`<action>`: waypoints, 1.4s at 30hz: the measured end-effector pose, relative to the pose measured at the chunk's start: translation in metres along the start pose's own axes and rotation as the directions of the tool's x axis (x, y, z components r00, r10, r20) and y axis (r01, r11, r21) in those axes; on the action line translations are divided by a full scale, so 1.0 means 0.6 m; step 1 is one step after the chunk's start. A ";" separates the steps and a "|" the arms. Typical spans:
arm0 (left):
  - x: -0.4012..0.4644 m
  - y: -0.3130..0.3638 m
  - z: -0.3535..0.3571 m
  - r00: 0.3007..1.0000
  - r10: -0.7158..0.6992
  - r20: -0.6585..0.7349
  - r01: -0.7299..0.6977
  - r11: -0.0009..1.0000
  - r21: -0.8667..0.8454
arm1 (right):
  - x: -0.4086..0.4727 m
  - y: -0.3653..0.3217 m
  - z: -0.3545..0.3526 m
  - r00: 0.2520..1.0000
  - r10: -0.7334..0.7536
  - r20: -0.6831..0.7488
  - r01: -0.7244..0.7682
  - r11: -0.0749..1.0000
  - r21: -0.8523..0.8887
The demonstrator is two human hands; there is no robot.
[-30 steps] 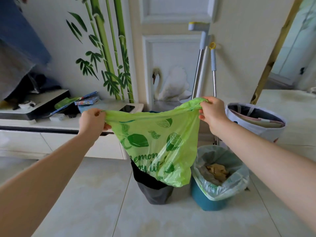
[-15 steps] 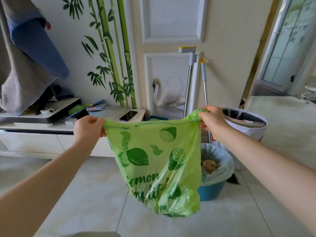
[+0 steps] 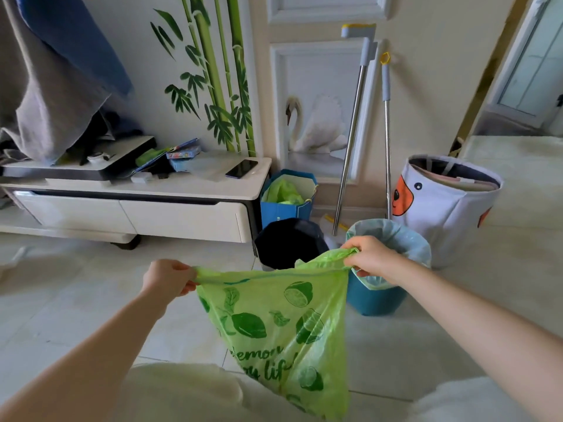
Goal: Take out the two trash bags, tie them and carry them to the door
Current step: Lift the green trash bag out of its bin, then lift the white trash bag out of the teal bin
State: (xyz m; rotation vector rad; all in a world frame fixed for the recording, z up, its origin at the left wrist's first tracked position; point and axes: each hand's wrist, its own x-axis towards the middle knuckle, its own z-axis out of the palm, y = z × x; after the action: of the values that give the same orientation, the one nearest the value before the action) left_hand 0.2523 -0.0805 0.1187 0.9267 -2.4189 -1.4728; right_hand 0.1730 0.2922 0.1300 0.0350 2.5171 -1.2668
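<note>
1. Head view: a green trash bag [image 3: 283, 327] is being held up over the tiled floor [image 3: 91, 300], stretched between two hands, with its bottom hanging in front of the person's light clothing at the lower edge.
2. Open floor is being shown to the left of the bag, as far as the white cabinet [image 3: 137, 208]. To the right the room is being narrowed by a blue bin [image 3: 376, 300] lined with a pale trash bag [image 3: 405, 242], which is just behind the right hand.
3. A black bin [image 3: 289, 242] is being seen behind the bag's top edge, beside the blue bin. A white basket [image 3: 444, 208] and two mop handles [image 3: 350, 141] are standing further back against the wall.
4. Compared with half a second ago, the bag is being held lower and nearer to the body, and the black bin is now being uncovered.
5. The left hand [image 3: 167, 280] is being kept with the arm stretched forward, its fingers curled and pinching the bag's left corner.
6. The right hand [image 3: 370, 258] is being held a little higher, its fingers pressed together and pinching the bunched right corner.
</note>
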 end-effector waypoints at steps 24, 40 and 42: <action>0.090 -0.064 0.095 0.980 -0.051 0.191 -0.029 0.919 0.393 | 0.081 0.108 0.064 0.996 0.069 -0.056 -0.083 0.946 -0.313; 0.022 0.014 0.279 0.726 0.432 0.535 -0.688 0.454 0.566 | 0.062 0.225 -0.114 0.961 0.267 -0.072 -0.277 0.923 -0.266; 0.020 0.030 0.320 0.686 0.442 0.578 -0.726 0.468 0.504 | 0.066 0.243 -0.132 0.952 0.293 -0.085 -0.305 0.920 -0.245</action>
State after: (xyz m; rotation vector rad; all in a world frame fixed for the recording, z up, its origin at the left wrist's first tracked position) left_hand 0.1516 0.0619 0.0354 -0.2715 -3.1596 -0.4306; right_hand 0.1380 0.4382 0.0489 0.3787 2.5702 -0.8249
